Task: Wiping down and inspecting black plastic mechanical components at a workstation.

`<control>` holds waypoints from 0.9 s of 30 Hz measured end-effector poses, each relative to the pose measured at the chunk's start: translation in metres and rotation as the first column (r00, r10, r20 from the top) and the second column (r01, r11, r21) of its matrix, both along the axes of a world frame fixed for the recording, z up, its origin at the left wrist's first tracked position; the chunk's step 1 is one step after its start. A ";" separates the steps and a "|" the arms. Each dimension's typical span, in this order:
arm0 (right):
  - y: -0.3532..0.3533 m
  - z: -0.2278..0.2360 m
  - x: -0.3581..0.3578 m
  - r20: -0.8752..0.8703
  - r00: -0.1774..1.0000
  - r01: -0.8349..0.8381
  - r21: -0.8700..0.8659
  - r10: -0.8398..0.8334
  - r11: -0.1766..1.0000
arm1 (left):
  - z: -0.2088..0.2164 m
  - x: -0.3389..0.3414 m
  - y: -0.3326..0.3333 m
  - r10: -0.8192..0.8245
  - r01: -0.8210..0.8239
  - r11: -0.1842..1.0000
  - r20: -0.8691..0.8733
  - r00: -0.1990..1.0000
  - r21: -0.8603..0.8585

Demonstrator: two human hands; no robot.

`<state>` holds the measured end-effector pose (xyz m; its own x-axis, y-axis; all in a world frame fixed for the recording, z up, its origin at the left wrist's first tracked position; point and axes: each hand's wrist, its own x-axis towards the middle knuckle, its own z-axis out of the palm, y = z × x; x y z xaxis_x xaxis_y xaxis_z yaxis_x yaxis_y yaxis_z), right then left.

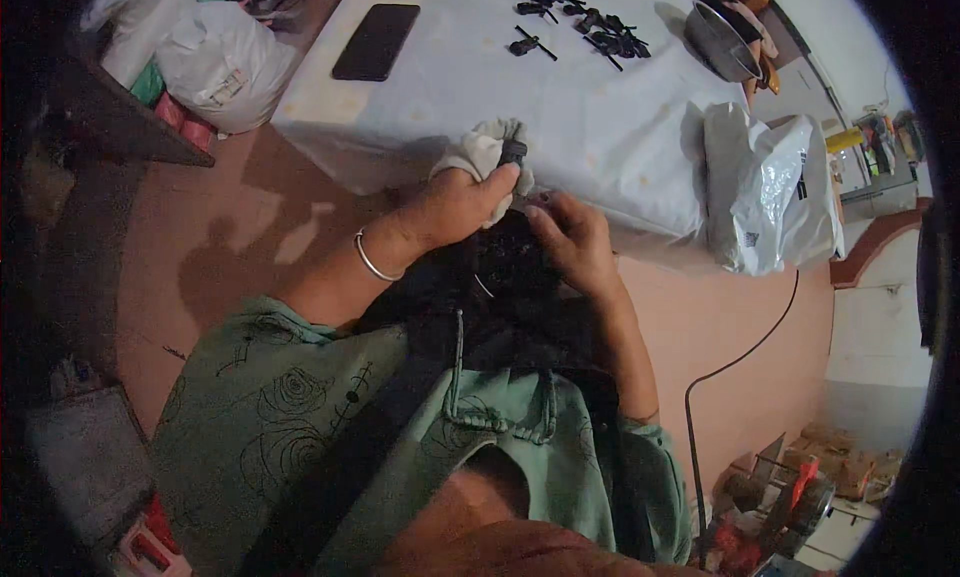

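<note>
My left hand (pixel 462 203), with a silver bangle on its wrist, is closed around a bunched off-white cloth (pixel 482 149). A small black ribbed part (pixel 514 153) sticks up between the thumb and the cloth. Just to the right, my right hand (pixel 577 239) is held with thumb and fingers drawn together; whatever they pinch is too small to make out. Both hands are at the near edge of the white-covered table (pixel 590 127). Beneath them, on my lap, several small black pieces (pixel 508 249) lie on dark material and are hard to tell apart.
Several small black parts (pixel 612 35) lie on the table's far side, with a black phone (pixel 376 43) to their left. A metal pan (pixel 720 43) and a grey plastic bag (pixel 770 192) are at the right. A stuffed white bag (pixel 222 67) sits left; a black cable (pixel 735 365) hangs right.
</note>
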<state>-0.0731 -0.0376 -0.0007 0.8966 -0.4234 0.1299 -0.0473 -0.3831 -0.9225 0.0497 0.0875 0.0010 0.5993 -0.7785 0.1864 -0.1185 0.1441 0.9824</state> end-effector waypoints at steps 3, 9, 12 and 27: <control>-0.009 -0.001 -0.005 0.007 0.998 -0.062 -0.141 0.064 0.988 | 0.007 -0.005 0.001 -0.049 0.057 0.998 -0.185 0.982 0.040; -0.003 0.011 0.002 0.056 0.998 -0.013 0.042 0.011 0.999 | 0.002 -0.008 -0.003 -0.137 0.127 0.990 0.177 0.975 0.066; 0.000 0.011 0.003 0.082 0.996 -0.041 0.137 0.029 0.990 | -0.003 -0.011 -0.006 -0.135 0.132 0.991 0.207 0.969 0.028; -0.008 -0.017 0.001 0.005 0.994 -0.108 0.091 0.108 0.990 | -0.010 -0.013 -0.013 -0.128 0.095 0.992 0.605 0.786 0.086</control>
